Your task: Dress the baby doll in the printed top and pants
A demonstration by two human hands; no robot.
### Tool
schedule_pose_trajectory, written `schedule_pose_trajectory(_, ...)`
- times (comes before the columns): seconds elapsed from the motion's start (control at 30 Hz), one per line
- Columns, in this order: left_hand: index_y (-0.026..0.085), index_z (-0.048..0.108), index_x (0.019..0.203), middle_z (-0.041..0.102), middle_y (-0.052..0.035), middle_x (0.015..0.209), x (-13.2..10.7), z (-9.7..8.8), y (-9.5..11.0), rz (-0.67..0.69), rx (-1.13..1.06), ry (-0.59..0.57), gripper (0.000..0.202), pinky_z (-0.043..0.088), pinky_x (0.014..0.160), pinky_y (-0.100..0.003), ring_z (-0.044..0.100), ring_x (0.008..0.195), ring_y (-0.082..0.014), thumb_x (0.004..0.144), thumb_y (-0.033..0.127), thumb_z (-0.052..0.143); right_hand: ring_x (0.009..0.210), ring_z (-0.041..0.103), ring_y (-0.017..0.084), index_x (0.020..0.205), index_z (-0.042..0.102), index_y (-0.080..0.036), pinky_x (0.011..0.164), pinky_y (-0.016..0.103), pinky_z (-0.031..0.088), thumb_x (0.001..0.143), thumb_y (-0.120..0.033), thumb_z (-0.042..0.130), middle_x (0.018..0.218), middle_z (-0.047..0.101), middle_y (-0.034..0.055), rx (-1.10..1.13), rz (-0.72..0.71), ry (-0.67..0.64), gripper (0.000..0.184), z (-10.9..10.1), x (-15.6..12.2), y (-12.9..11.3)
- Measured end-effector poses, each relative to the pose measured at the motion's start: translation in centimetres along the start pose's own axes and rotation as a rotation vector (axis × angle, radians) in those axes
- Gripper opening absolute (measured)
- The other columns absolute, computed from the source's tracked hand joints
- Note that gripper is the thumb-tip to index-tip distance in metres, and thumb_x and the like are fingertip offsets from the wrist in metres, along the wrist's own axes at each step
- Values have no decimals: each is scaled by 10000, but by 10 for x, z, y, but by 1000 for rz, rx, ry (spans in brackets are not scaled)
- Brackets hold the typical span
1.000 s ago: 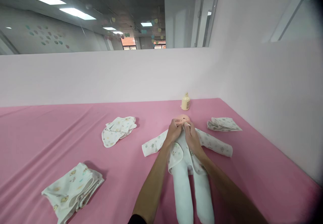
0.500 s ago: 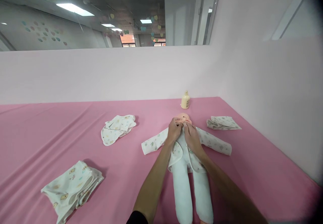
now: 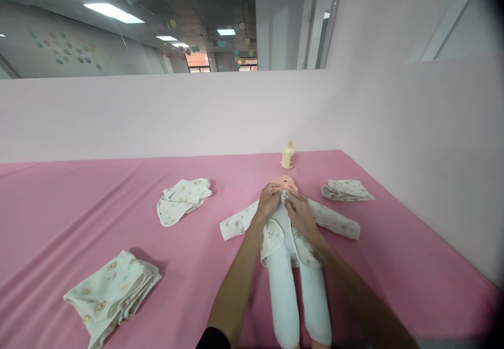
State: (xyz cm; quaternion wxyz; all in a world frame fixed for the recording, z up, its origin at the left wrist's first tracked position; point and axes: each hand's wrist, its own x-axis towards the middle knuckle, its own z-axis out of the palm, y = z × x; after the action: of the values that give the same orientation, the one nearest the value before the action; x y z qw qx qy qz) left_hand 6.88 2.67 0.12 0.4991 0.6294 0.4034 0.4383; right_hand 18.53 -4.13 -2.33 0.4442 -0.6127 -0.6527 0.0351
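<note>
A baby doll [image 3: 284, 275] lies on its back, legs toward me, on a pink sheet. It wears a white patterned baby jacket [image 3: 334, 219] with both sleeves spread out sideways. At the collar under the doll's chin, my left hand [image 3: 270, 200] pinches the jacket's edge. Close beside it, my right hand [image 3: 300, 211] has its fingers closed on the collar from the other side. The fingertips nearly meet, and they hide the fastening there. Below the hands the jacket's front hangs apart over the white body and legs.
A cream pump bottle [image 3: 289, 157] stands beyond the doll's head. A folded patterned cloth [image 3: 347, 190] lies to the right, a crumpled one [image 3: 184, 202] to the left, and a larger folded cloth [image 3: 114, 294] at front left. White walls border the pink sheet [image 3: 189, 275].
Both hands stay at the collar; the right fingers have shifted slightly, baring a bit of white cloth between the hands. The whole view has moved a little.
</note>
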Motion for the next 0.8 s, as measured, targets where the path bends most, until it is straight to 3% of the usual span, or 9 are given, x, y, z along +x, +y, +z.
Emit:
schedule_pose_trajectory(0.13, 179, 621, 1012, 685, -64, 971, -9, -19, 20, -12, 267, -72, 242, 463, 753, -261, 629, 891, -179, 780, 244, 601, 1184, 475, 293, 1276, 540, -166, 1004, 439, 405, 880, -378, 485, 1278, 563, 129, -93, 128, 2, 453, -8, -11, -13)
schedule_pose_trajectory(0.23, 203, 620, 942, 667, -67, 978, -18, -27, 34, 20, 601, -113, 207, 437, 711, -278, 609, 869, -215, 755, 290, 615, 1106, 499, 312, 1243, 531, -158, 933, 430, 416, 815, -280, 519, 1188, 584, 142, -227, 145, -29, 445, -10, -16, -22)
schedule_pose_trajectory(0.43, 202, 609, 925, 655, -128, 1009, -28, -17, 42, 11, 1074, -125, 177, 419, 761, -332, 614, 921, -270, 814, 184, 473, 935, 571, 270, 1016, 612, -182, 753, 348, 378, 810, -154, 433, 1028, 644, 125, -356, 154, -107, 274, -18, -6, -25)
schedule_pose_trajectory(0.53, 186, 588, 830, 651, -152, 977, -29, -18, 43, -37, 1156, -130, 127, 421, 763, -364, 623, 925, -305, 823, 191, 462, 795, 565, 219, 826, 585, -205, 648, 313, 317, 812, -164, 433, 889, 651, 83, -326, 200, -157, 158, -29, -2, -21)
schedule_pose_trajectory(0.63, 182, 566, 787, 643, -161, 957, -30, -24, 46, -51, 1165, -140, 100, 419, 762, -370, 622, 942, -321, 817, 196, 471, 634, 472, 163, 641, 448, -210, 583, 296, 251, 794, -169, 430, 679, 570, 23, -277, 212, -233, 159, -41, -3, -19)
schedule_pose_trajectory(0.8, 191, 535, 820, 636, -139, 947, -36, -28, 56, -19, 1119, -67, 126, 387, 701, -329, 611, 887, -286, 840, 173, 411, 547, 348, 119, 587, 289, -205, 539, 282, 196, 791, -198, 401, 558, 417, -23, -149, 250, -249, 233, -56, -8, -18)
